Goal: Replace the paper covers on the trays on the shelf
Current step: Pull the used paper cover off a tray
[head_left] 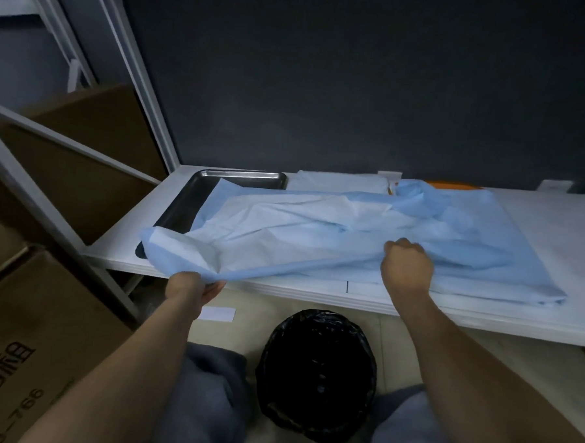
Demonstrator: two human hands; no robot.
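Note:
A steel tray (198, 189) lies on the left part of the white shelf (533, 312). A crumpled light blue paper cover (311, 232) is lifted over the tray, blue on one side and white on the other. My left hand (192, 289) pinches its near left corner at the shelf's front edge. My right hand (405, 264) grips the cover's near edge in a fist, further right. More blue paper (506, 253) lies flat on the shelf to the right, hiding whatever is under it.
A bin lined with a black bag (317, 375) stands on the floor between my knees. Cardboard boxes (24, 342) fill the rack at left. A folded white sheet (337, 183) and something orange (452, 185) lie at the shelf's back.

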